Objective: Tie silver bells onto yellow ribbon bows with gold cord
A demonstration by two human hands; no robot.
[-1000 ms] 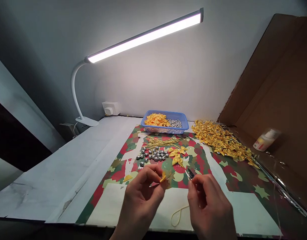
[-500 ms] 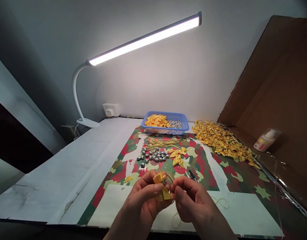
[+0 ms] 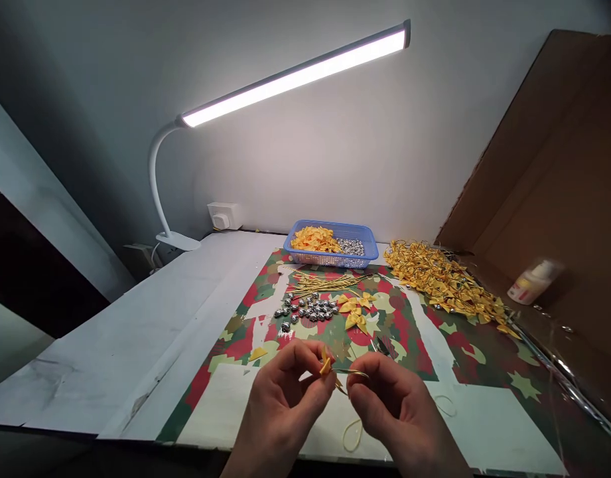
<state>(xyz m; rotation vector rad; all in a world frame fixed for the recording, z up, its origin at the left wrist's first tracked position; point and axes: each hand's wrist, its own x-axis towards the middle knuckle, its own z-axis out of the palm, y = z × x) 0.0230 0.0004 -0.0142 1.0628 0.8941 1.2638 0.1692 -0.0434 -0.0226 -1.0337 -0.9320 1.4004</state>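
Note:
Between the thumb and fingers of my left hand (image 3: 295,392) is a yellow ribbon bow (image 3: 326,364), now seen mostly edge-on. A gold cord (image 3: 347,372) runs from the bow to my right hand (image 3: 385,395), whose thumb and forefinger pinch it. Both hands hover over a pale sheet at the table's near edge. Beyond them lie several silver bells (image 3: 312,309), a few finished-looking yellow bows (image 3: 355,321) and a bundle of gold cords (image 3: 325,284). The bell seen on the held bow earlier is hidden now.
A blue basket (image 3: 331,259) of yellow ribbon pieces and small silver bells stands by the wall. At right is a heap of corded bows (image 3: 444,279), then a white bottle (image 3: 531,282) and cardboard (image 3: 548,159). Dark-handled snips (image 3: 382,345) lie just past my right hand.
My left hand has turned the bow from facing me to edge-on. My right hand has shifted slightly right, and the cord is now stretched between the hands.

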